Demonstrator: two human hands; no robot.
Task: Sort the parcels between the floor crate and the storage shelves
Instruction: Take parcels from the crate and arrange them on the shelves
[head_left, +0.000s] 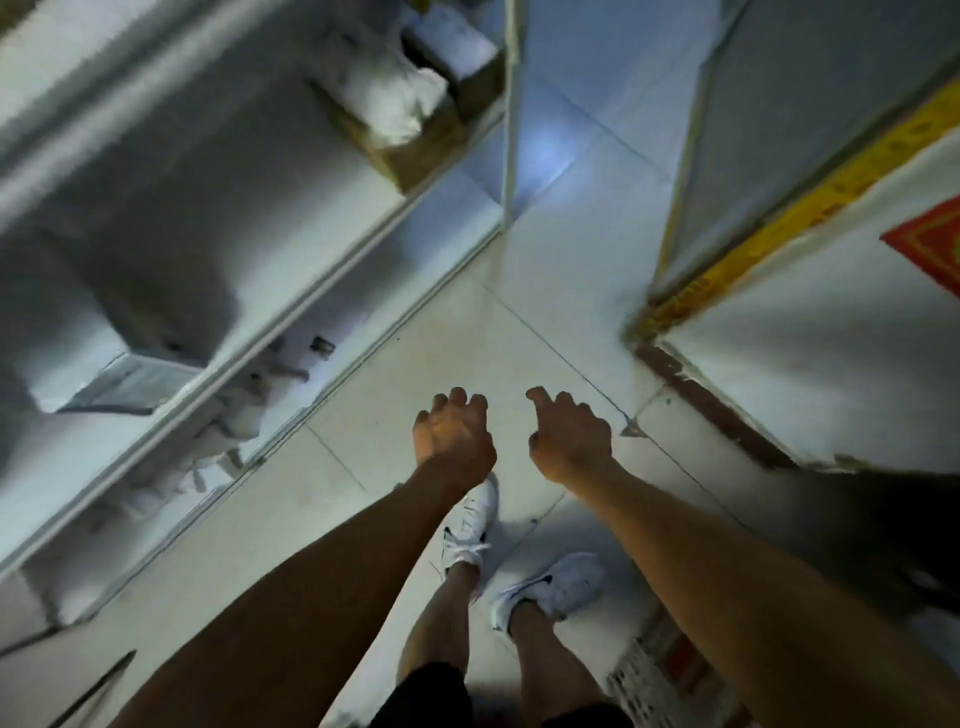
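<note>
Both hands hang loosely curled and empty over the floor, the left hand nearer the shelves with their parcels, the right hand nearer the crate behind it.

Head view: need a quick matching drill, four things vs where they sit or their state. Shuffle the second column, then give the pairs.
Things:
1. left hand
2. cardboard box
3. floor crate
4. red sign

Places or states:
A. far right, on the white wall
B. bottom edge, behind the right forearm
C. holds nothing, fingers loosely curled
D. on the shelf, upper left, white wrapping inside

Pairs: 1-C, 2-D, 3-B, 4-A
</note>
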